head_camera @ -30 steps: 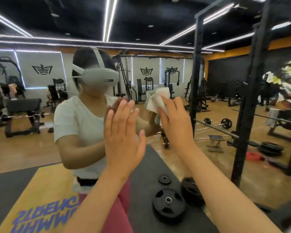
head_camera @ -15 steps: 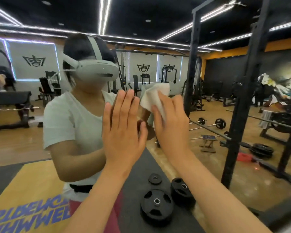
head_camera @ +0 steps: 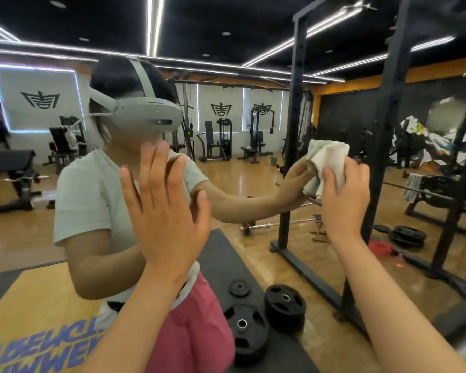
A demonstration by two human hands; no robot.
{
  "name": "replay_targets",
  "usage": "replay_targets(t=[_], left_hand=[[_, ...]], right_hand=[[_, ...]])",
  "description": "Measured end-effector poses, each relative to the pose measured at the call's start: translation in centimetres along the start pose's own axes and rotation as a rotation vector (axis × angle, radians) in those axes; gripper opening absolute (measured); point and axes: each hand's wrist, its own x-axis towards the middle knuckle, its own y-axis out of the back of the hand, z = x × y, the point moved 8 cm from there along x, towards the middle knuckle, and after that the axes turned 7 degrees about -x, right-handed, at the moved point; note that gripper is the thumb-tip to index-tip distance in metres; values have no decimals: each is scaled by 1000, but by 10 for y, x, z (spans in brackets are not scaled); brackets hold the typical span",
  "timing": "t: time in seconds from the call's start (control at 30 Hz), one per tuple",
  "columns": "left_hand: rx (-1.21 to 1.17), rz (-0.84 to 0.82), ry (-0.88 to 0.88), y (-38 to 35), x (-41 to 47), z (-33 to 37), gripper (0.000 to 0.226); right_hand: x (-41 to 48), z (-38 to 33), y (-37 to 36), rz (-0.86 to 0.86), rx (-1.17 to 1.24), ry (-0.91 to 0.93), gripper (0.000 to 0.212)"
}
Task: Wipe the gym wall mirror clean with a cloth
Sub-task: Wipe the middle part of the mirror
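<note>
Ahead, mirror (head_camera: pixel 253 181) reflects rack (head_camera: pixel 294 125), plates (head_camera: pixel 284 305); left hand (head_camera: pixel 167 219) fingers (head_camera: pixel 156 173) splayed; right hand (head_camera: pixel 345 203) clutches cloth (head_camera: pixel 330 157).

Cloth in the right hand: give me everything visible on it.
The cloth is off-white, soft terry-like fabric, bunched into loose folds, not spread flat. The right hand holds it against the mirror, one digit across its near side. Its top pokes above the hand; its reflection meets it on the glass.

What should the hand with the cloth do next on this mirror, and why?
Probably slide the cloth down the mirror. The right hand holds it bunched against the glass, high on the right, with bare glass beneath, and the left hand lies flat on the glass, bracing.
</note>
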Motion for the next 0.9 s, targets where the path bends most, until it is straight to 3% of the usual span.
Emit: replay_targets(t=[0.13,0.3,0.47,0.6,0.77,0.9], left_hand=[[28,-5,-12,-1,-1,3,57],[21,-5,-22,-1,-2,2,56],[-110,27,26,10,2,3,40],[-136,11,-6,5,7,26,27],[-221,-91,-79,-37,13,85,34],[-232,-118,-236,-68,29,144,43]], right_hand=[[-3,-26,-3,-10,22,51,27],[-39,-102,-21,-10,114,450,31],[-31,-91,-19,29,158,616,33],[-9,-64,-15,28,127,593,33],[28,-10,-7,6,43,487,34],[63,52,2,8,-2,245,32]])
